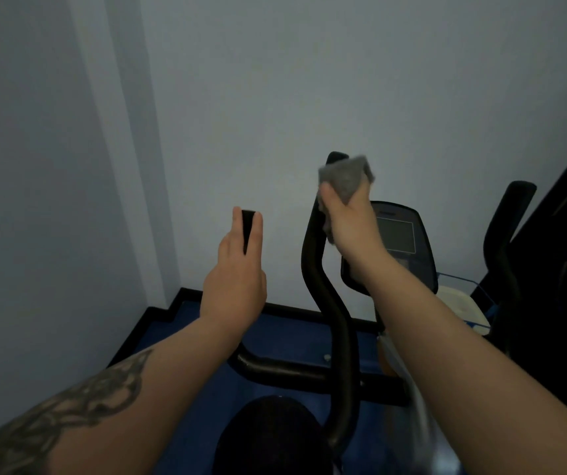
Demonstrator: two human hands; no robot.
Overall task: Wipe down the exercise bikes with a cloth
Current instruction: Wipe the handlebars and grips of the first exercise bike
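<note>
Bike: cloth (345,178) pinched by right hand (352,222) at handlebar (323,286) top. Left hand (237,269) wrapped round bar end (248,223).

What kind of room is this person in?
Probably a small gym or workout room. There is an exercise bike with curved black handlebars and a console screen, blue floor, and the right hand wipes a handlebar with a grey cloth.

Bare forearms; left forearm (79,402) bears dark tattoo.
</note>
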